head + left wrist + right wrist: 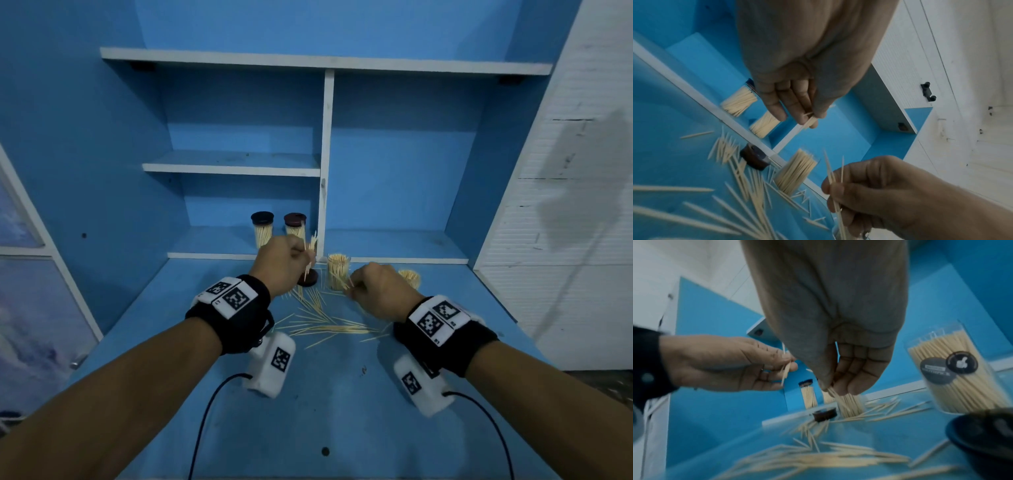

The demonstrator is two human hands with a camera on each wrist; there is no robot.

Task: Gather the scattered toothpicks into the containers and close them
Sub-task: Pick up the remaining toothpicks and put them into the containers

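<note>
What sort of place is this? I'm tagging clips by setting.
Probably a staged recording corner, not a lived-in home: a bare blue desk with built-in empty shelves, beside a white paneled wall. Only toothpick containers and scattered toothpicks lie out.

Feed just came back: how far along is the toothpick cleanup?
Done: two capped containers stand on the shelf. In hand: left hand and right hand each pinch a few toothpicks near an open container. Left: scattered toothpicks on the tabletop, a loose brown lid, another uncapped container.
</note>
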